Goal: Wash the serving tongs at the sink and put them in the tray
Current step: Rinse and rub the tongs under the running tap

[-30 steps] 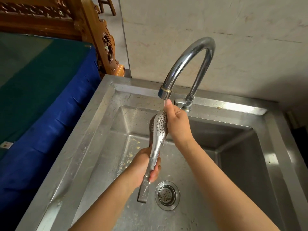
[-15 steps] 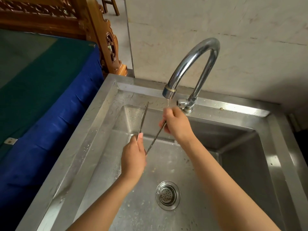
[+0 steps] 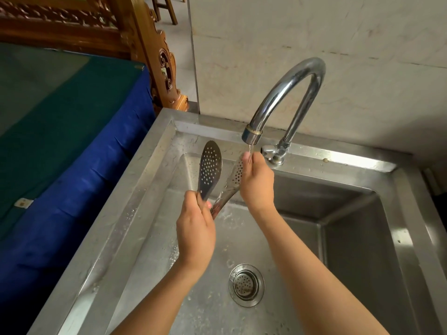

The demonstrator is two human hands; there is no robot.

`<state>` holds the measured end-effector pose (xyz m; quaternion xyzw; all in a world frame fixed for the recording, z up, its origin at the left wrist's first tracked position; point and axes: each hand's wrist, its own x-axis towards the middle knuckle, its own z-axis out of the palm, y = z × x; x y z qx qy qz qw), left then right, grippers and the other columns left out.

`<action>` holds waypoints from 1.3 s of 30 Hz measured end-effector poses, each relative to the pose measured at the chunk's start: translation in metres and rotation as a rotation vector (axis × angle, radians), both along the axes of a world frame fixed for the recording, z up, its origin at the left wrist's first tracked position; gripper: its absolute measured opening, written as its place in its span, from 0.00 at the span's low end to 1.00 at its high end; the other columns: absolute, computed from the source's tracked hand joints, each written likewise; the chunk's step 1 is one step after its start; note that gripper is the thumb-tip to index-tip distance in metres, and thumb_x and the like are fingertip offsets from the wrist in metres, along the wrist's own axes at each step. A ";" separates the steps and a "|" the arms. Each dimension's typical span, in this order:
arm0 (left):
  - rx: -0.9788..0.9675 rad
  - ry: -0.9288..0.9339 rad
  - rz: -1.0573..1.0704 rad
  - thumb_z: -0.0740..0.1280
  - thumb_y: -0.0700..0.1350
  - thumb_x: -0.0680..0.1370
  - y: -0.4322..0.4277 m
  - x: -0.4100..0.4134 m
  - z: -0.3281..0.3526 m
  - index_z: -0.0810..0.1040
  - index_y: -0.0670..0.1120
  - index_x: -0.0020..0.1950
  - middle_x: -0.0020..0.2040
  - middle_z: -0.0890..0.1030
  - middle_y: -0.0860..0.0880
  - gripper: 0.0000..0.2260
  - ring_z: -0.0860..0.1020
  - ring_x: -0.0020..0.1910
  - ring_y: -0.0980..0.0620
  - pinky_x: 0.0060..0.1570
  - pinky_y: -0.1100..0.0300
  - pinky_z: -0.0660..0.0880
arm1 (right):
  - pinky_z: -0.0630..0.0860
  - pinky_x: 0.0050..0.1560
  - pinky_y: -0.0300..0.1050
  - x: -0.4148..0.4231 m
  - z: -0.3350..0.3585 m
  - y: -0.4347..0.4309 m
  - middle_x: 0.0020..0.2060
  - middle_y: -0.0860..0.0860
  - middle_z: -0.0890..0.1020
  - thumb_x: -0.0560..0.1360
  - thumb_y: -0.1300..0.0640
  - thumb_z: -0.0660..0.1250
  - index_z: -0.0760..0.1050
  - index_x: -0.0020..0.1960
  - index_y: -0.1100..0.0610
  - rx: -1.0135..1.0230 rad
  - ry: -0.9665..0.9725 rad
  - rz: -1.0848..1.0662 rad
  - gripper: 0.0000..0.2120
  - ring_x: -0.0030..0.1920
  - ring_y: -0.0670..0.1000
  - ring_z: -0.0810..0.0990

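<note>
Low in the frame lies the drain [image 3: 246, 284] of the sink [image 3: 135, 197]. At centre the left hand [image 3: 196, 234] is closed around the tongs [image 3: 210, 171] near their hinge, arms splayed and pointing up-frame. The right hand [image 3: 257, 181] wraps one perforated blade under the faucet [image 3: 286, 102]. The hinge is hidden; no tray shows.

Both bare forearms are reaching up from the bottom of the frame toward its centre. The left hand [image 3: 196, 234] is gripping with curled fingers, while the right hand [image 3: 257, 181], slightly higher, is pinching with fingertips pointing upward.
</note>
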<state>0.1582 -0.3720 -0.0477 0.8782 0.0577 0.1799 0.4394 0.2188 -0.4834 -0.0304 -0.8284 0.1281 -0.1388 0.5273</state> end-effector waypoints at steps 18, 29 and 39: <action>-0.012 -0.040 -0.082 0.64 0.37 0.75 -0.007 0.003 0.011 0.65 0.44 0.38 0.32 0.69 0.50 0.11 0.67 0.29 0.48 0.30 0.61 0.62 | 0.70 0.30 0.34 -0.001 0.015 0.005 0.21 0.46 0.73 0.81 0.55 0.54 0.70 0.40 0.60 0.656 -0.004 -0.049 0.14 0.24 0.45 0.72; -0.314 0.579 -0.690 0.64 0.58 0.73 0.034 0.022 0.003 0.72 0.54 0.42 0.28 0.75 0.53 0.08 0.70 0.21 0.56 0.22 0.61 0.69 | 0.77 0.59 0.55 0.016 0.005 -0.020 0.48 0.63 0.83 0.82 0.50 0.48 0.78 0.50 0.64 1.093 0.236 0.171 0.24 0.50 0.58 0.83; 0.041 0.404 -0.479 0.62 0.59 0.74 0.009 0.023 0.000 0.68 0.42 0.41 0.28 0.69 0.52 0.19 0.69 0.26 0.53 0.28 0.59 0.65 | 0.78 0.57 0.55 0.011 0.021 -0.036 0.52 0.60 0.80 0.72 0.47 0.67 0.72 0.59 0.62 0.972 0.189 0.446 0.23 0.54 0.60 0.81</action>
